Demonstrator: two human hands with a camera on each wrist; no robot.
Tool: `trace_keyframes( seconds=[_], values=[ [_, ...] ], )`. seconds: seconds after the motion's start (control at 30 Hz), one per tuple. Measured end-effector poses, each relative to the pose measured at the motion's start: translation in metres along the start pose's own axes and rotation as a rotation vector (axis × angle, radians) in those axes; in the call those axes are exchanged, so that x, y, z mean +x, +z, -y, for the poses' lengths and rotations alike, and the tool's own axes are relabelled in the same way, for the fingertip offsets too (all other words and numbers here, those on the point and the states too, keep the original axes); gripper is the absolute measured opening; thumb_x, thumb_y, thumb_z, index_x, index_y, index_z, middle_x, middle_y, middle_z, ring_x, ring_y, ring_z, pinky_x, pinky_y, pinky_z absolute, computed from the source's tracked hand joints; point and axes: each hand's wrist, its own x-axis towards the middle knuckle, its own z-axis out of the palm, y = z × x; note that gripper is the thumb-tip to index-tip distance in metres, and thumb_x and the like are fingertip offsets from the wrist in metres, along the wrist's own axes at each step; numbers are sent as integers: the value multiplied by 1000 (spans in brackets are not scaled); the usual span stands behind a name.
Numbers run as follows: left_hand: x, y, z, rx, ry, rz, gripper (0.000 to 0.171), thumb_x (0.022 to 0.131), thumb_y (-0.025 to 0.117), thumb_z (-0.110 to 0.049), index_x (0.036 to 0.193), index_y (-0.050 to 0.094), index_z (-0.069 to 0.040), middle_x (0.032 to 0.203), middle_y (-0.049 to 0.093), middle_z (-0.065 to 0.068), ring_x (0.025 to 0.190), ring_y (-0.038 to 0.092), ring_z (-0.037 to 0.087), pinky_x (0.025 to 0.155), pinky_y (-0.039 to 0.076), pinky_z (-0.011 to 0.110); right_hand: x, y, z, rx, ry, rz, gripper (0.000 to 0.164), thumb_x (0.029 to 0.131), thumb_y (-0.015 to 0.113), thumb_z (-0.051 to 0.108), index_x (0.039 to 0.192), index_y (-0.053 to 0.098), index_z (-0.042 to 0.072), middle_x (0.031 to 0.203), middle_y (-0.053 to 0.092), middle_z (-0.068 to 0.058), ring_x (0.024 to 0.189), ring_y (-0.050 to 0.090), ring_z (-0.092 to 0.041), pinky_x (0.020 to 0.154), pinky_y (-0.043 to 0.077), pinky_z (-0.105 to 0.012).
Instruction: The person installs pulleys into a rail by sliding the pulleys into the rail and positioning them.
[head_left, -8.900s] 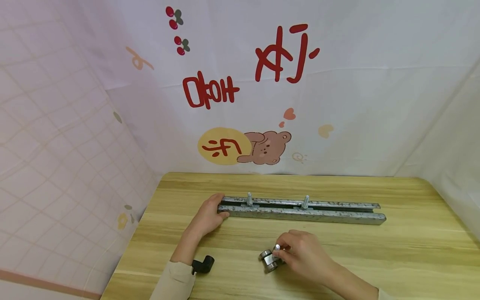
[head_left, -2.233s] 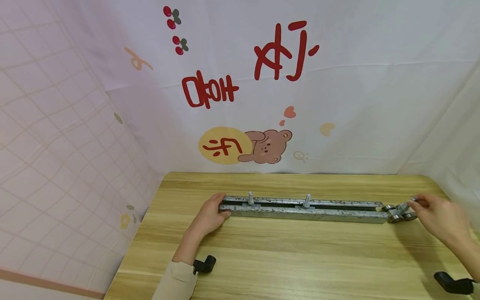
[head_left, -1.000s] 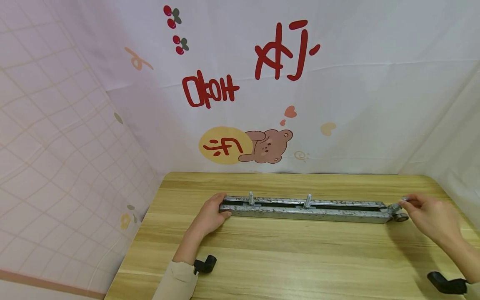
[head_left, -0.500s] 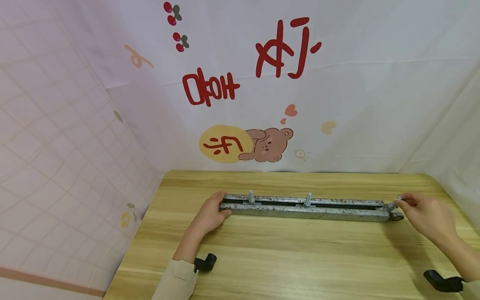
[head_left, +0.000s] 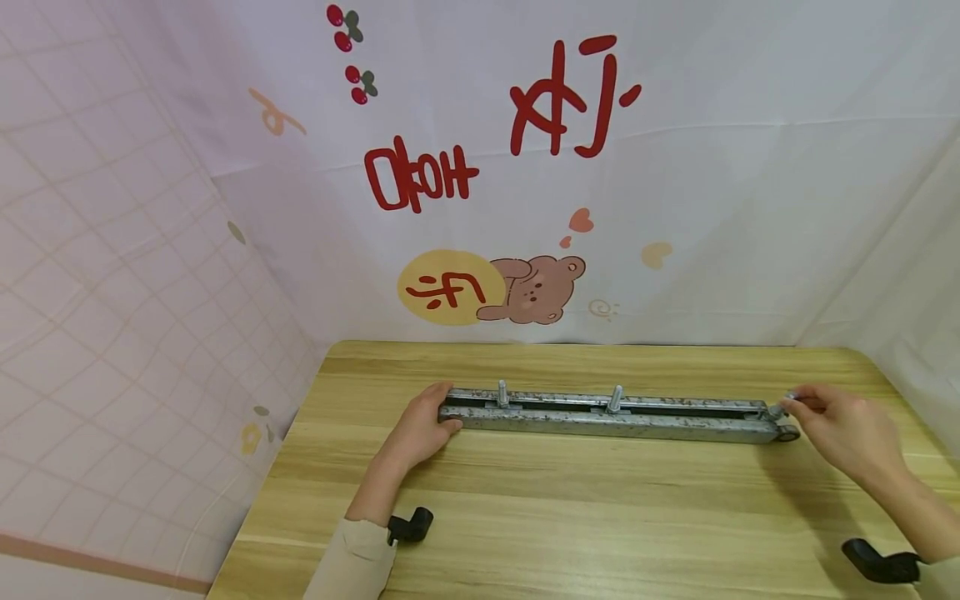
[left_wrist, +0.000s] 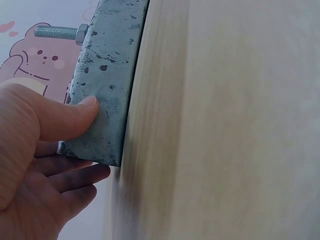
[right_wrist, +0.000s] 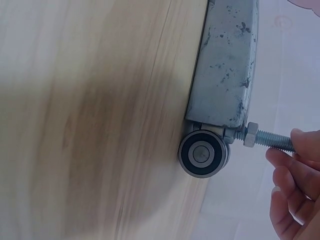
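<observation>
A galvanised metal channel rail (head_left: 600,422) lies across the table, its slot facing up. Two threaded bolts, a left bolt (head_left: 503,394) and a right bolt (head_left: 615,399), stand up from the slot. My left hand (head_left: 422,423) grips the rail's left end, thumb on the near side, as the left wrist view shows. At the right end, my right hand (head_left: 851,429) pinches the threaded bolt (right_wrist: 275,140) of a roller trolley. One trolley wheel (right_wrist: 201,154) sticks out of the rail's end; the front part of the trolley is hidden inside the channel.
The light wooden table (head_left: 600,517) carries the rail near its back edge. A white printed cloth (head_left: 712,208) hangs behind and at both sides. Black wrist mounts, one on the left wrist (head_left: 411,525) and one on the right (head_left: 881,562), stick out over the table.
My right hand took the trolley from the table's front to the rail's right end, then moved left, sliding most of it into the channel. The left hand keeps holding the rail.
</observation>
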Motion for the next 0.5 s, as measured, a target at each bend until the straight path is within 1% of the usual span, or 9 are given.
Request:
trace_keyframes(
  seconds=[0.17, 0.27, 0.37, 0.5],
  values=[
    [0, 0, 0, 0, 1, 0, 69, 98, 75, -10, 158, 43, 3, 162, 40, 21, 149, 39, 41, 118, 40, 57, 0, 1, 3, -2, -12, 1, 23, 97, 75, 17, 105, 75, -5, 87, 76, -20, 62, 66, -22, 45, 40, -25],
    [0, 1, 1, 6, 3, 0, 68, 98, 75, -9, 157, 44, 3, 162, 41, 22, 148, 39, 42, 117, 40, 58, 0, 2, 6, -3, -14, 7, 25, 98, 74, 18, 106, 74, -6, 88, 76, -20, 62, 65, -20, 46, 41, -25],
    [-1, 1, 1, 7, -1, 2, 68, 98, 75, -10, 156, 44, 4, 161, 41, 23, 148, 39, 43, 117, 40, 58, 0, 1, 8, 3, -10, 17, 26, 98, 74, 20, 107, 75, -5, 89, 77, -19, 62, 64, -12, 47, 42, -25],
    [-1, 0, 0, 3, -8, 3, 68, 98, 75, -10, 157, 44, 3, 162, 41, 23, 149, 38, 42, 117, 40, 58, 1, 2, 11, 16, -26, 15, 25, 98, 75, 20, 107, 76, -3, 89, 77, -18, 60, 59, 0, 46, 42, -25]
  ],
)
